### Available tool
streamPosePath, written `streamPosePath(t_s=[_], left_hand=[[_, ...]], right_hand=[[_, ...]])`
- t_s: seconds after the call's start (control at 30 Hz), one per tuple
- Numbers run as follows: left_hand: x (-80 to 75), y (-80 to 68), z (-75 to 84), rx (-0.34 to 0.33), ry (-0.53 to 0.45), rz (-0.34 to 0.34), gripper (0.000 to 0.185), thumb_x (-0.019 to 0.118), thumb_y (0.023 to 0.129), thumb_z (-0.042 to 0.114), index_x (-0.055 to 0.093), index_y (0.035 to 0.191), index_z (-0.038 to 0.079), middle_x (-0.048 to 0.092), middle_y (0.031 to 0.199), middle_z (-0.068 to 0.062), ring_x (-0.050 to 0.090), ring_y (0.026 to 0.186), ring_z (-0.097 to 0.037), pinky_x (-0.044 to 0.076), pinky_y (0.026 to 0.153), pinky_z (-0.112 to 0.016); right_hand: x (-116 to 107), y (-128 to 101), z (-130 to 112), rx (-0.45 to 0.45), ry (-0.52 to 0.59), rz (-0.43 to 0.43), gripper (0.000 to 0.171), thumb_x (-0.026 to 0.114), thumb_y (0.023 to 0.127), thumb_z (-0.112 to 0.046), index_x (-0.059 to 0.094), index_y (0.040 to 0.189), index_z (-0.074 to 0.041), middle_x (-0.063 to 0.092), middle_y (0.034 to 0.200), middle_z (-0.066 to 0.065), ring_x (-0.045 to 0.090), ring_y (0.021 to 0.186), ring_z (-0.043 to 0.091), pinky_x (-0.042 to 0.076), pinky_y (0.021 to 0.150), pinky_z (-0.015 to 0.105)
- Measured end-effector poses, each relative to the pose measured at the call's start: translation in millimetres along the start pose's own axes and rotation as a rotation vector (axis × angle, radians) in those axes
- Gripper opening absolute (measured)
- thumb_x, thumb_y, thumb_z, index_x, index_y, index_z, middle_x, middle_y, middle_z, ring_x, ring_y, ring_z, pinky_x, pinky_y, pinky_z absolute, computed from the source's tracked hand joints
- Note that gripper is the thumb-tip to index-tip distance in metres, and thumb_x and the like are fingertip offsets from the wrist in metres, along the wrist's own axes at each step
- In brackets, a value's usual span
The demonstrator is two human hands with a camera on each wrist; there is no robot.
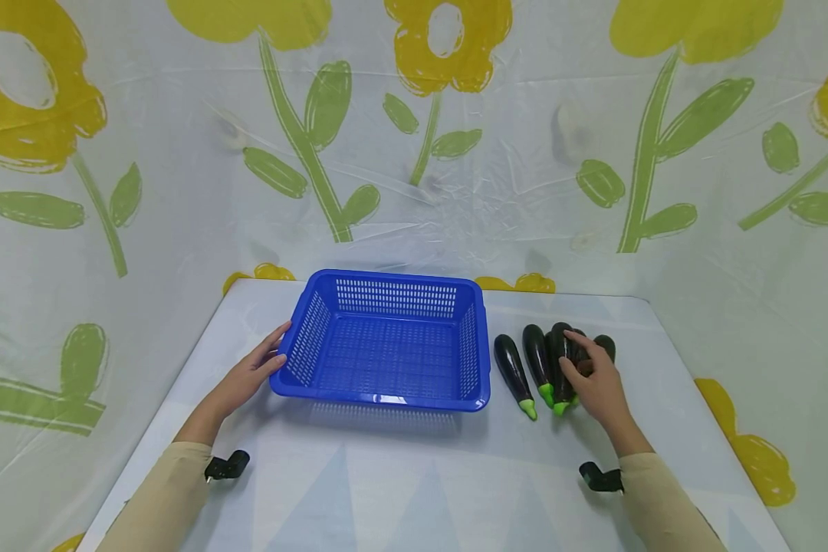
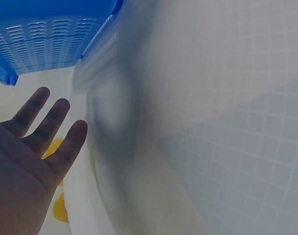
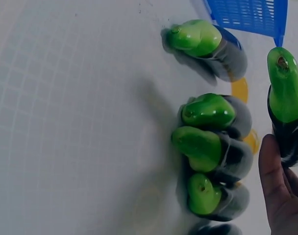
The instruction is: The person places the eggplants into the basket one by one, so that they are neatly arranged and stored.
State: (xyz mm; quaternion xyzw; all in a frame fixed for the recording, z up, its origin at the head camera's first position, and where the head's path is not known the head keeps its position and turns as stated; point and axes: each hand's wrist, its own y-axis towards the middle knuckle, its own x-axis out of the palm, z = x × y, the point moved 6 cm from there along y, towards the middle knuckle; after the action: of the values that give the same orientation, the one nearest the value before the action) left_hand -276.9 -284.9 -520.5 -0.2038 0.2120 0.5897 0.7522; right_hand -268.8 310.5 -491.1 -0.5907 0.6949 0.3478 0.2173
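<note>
My left hand (image 1: 244,379) is at the left side of a blue plastic basket (image 1: 393,400), with its fingertips by the rim. In the left wrist view, the fingers (image 2: 65,149) are straight and spread beside the basket (image 2: 46,36); whether they touch it, I cannot tell. My right hand (image 1: 599,387) grips a dark eggplant (image 1: 561,360) between thumb and fingers. That eggplant (image 3: 289,105) appears raised above several others in the right wrist view, its green stem end toward the camera. No eggplants show inside the basket.
Beside the basket's right wall lies a single eggplant (image 1: 512,370). Another eggplant (image 1: 536,354) is close to the held one, and one more (image 1: 605,345) is partly behind the right hand. They rest on a white table (image 1: 359,483), with flower-patterned cloth (image 1: 524,192) behind it.
</note>
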Motion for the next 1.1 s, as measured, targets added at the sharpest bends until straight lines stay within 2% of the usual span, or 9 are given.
streamPosePath(t_s=[0.23, 0.37, 0.8, 1.1], left_hand=[[-1.4, -0.5, -1.5, -0.008, -0.018, -0.002, 0.065, 0.043, 0.110, 0.033, 0.010, 0.165, 0.027, 0.022, 0.161, -0.034, 0.025, 0.144, -0.059, 0.024, 0.108, -0.078], [-2.1, -0.9, -2.0, -0.008, -0.028, 0.000, 0.065, 0.044, 0.110, 0.033, 0.010, 0.165, 0.028, 0.022, 0.161, -0.033, 0.025, 0.144, -0.058, 0.024, 0.108, -0.078], [-0.5, -0.6, 1.4, -0.011, -0.014, -0.002, 0.065, 0.042, 0.110, 0.032, 0.009, 0.165, 0.025, 0.020, 0.161, -0.034, 0.024, 0.144, -0.059, 0.023, 0.108, -0.078], [-2.2, -2.9, 4.3, -0.006, -0.040, -0.005, 0.065, 0.045, 0.109, 0.034, 0.011, 0.165, 0.029, 0.022, 0.162, -0.032, 0.025, 0.144, -0.058, 0.024, 0.108, -0.078]], right_hand=[[4.2, 1.9, -8.4, 0.001, 0.012, -0.002, 0.050, 0.060, 0.103, -0.025, 0.049, 0.151, -0.017, 0.055, 0.127, 0.020, 0.059, 0.096, 0.032, 0.050, 0.066, 0.036], [6.8, 2.7, -10.0, -0.004, 0.025, -0.016, 0.050, 0.060, 0.103, -0.028, 0.049, 0.151, -0.018, 0.055, 0.131, 0.019, 0.060, 0.096, 0.031, 0.050, 0.062, 0.034], [11.3, 6.3, -15.4, -0.017, 0.044, -0.031, 0.051, 0.060, 0.103, -0.030, 0.048, 0.151, -0.021, 0.053, 0.135, 0.020, 0.061, 0.099, 0.034, 0.051, 0.063, 0.036], [12.4, 9.9, -28.4, -0.025, 0.052, -0.049, 0.051, 0.061, 0.102, -0.031, 0.049, 0.151, -0.020, 0.052, 0.139, 0.021, 0.061, 0.099, 0.034, 0.050, 0.063, 0.036]])
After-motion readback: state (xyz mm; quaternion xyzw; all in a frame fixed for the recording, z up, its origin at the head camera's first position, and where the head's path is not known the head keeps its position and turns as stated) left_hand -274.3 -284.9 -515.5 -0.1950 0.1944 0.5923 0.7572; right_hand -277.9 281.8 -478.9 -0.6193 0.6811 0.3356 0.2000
